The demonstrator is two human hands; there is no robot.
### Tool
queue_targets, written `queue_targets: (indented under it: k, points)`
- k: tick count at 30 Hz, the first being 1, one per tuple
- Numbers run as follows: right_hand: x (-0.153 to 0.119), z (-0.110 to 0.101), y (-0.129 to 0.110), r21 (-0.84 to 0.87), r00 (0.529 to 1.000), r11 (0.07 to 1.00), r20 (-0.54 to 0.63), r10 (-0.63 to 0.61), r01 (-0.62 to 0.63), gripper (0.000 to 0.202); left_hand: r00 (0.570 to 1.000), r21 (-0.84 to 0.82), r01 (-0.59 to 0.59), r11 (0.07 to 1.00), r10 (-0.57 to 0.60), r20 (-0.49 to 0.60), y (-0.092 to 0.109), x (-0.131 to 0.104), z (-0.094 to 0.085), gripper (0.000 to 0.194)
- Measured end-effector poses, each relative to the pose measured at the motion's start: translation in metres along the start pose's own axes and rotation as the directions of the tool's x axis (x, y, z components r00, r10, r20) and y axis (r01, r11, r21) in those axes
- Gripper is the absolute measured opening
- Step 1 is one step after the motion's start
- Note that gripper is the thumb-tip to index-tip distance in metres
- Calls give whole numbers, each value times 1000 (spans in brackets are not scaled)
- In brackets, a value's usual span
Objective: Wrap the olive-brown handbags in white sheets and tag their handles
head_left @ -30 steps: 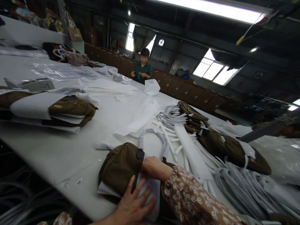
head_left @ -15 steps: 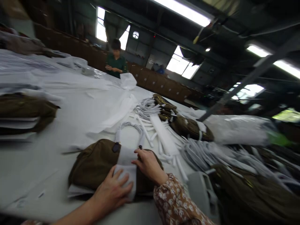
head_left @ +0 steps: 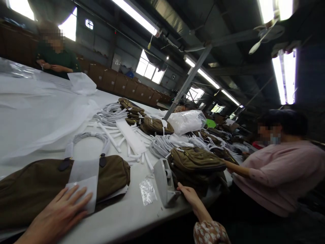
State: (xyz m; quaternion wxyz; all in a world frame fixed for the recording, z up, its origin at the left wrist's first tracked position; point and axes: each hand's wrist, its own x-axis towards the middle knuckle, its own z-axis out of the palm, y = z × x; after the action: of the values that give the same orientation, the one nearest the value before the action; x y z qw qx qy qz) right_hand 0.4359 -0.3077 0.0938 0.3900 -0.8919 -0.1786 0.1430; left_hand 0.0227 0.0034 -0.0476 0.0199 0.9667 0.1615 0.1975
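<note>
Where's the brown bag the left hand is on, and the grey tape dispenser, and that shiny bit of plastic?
Brown bag (head_left: 44, 183): head view, on its cloth side.
Tape dispenser (head_left: 160, 183): head view, on its grey body.
Shiny plastic (head_left: 147, 190): head view, on its crinkled middle.

Dim workshop, dark wall (head_left: 101, 44) behind | bright windows (head_left: 149, 67) upper left and upper centre | dark curtain (head_left: 49, 10) over the left one | tube lights (head_left: 135, 14) across the top and upper right | slanting grey post (head_left: 189, 79) right of centre | brown boxes (head_left: 120, 84) along the wall | white table (head_left: 134, 201) lower left
</note>
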Motion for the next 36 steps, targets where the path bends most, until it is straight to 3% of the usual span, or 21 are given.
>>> queue_targets:
  k: [9,14,19,24,29,34,36]
  points:
    - [5,16,-2,108,993,994,117,10,-23,44,1000,38,20,999,-20,-9,2,-1,-1,43]
    - [-4,9,1,211,998,976,52,39,-49,44,999,64,-23,998,26,-39,-1,-2,2,44]
    - [-27,-4,23,273,997,959,-1,83,-79,47,1000,44,-16,999,17,-21,-4,-3,7,44]
    - [-53,21,45,322,990,937,10,139,-135,47,1000,9,13,1000,-13,17,-3,-2,2,44]
    - [-53,46,58,345,989,932,-49,138,-113,51,999,40,-22,999,24,-47,-2,-2,-1,44]
    - [-62,43,68,284,983,952,-101,151,-117,56,989,117,-82,990,96,-117,-3,0,1,48]
    - [-70,40,54,206,997,978,-54,49,-37,54,988,130,-85,988,100,-118,-2,2,-1,49]
